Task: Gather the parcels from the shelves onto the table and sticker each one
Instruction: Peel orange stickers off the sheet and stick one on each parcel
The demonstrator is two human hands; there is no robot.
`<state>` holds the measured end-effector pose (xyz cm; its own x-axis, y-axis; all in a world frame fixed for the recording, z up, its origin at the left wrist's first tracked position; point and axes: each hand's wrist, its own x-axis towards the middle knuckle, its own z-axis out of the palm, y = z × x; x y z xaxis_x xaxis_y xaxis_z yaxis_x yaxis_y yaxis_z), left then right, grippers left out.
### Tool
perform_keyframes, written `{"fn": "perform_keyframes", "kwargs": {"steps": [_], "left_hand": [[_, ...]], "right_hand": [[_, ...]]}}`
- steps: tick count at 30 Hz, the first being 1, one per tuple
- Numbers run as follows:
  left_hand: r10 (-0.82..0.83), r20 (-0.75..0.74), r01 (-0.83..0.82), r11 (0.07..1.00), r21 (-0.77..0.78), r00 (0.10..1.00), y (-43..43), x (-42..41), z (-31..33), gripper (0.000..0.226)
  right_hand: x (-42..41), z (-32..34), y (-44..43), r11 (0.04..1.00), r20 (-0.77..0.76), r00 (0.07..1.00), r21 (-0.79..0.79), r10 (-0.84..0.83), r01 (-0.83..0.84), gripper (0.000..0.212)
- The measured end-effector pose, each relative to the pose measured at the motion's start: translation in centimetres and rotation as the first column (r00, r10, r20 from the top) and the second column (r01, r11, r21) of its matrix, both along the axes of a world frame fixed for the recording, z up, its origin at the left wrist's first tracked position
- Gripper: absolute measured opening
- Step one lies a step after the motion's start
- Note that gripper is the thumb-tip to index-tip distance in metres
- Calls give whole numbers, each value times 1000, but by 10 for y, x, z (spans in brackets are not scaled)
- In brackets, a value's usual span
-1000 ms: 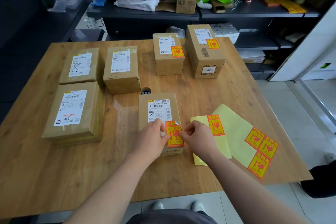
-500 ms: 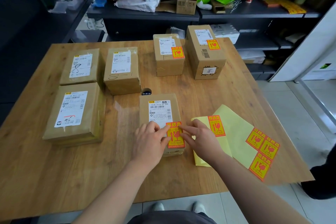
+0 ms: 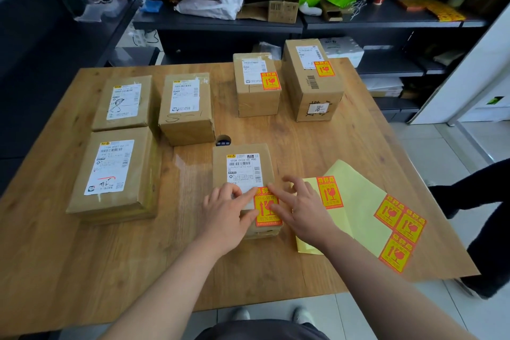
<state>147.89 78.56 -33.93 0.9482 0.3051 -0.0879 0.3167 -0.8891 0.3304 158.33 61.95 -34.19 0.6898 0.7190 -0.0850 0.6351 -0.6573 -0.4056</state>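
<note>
A small brown parcel (image 3: 242,157) lies near the table's front middle, with an orange fragile sticker (image 3: 266,208) on its near right corner. My left hand (image 3: 227,211) presses the sticker's left edge with straight fingers. My right hand (image 3: 299,205) presses its right edge with spread fingers. Two yellow backing sheets (image 3: 358,201) lie just right of the parcel and carry several more orange stickers (image 3: 400,225). At the back, two parcels (image 3: 255,83) (image 3: 311,83) bear orange stickers. Three parcels (image 3: 122,102) (image 3: 186,107) (image 3: 116,174) on the left show only white labels.
The wooden table (image 3: 138,270) has bare room along its front and right. Dark shelves (image 3: 220,22) behind it hold an open box, bags and clutter. A person's dark-clothed leg (image 3: 483,201) stands at the table's right edge.
The sticker, held curling above the parcel a second ago, now lies flat on it. Both hands went from pinching it to pressing it down with straight fingers.
</note>
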Motion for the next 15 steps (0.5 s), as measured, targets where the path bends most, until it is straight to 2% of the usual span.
{"fn": "perform_keyframes", "kwargs": {"steps": [5, 9, 12, 15], "left_hand": [[-25, 8, 25, 999, -43, 1000, 7, -3, 0, 57], [1, 68, -2, 1000, 14, 998, 4, -13, -6, 52], [71, 90, -70, 997, -20, 993, 2, -18, -11, 53], [75, 80, -70, 996, -59, 994, -1, -20, -12, 56]], "right_hand": [[-1, -4, -8, 991, 50, 996, -114, 78, -72, 62], [2, 2, 1, 951, 175, 938, -142, 298, -275, 65], [-3, -1, 15, 924, 160, 915, -154, 371, -349, 62], [-13, -8, 19, 924, 109, 920, -119, 376, -364, 64]]}}
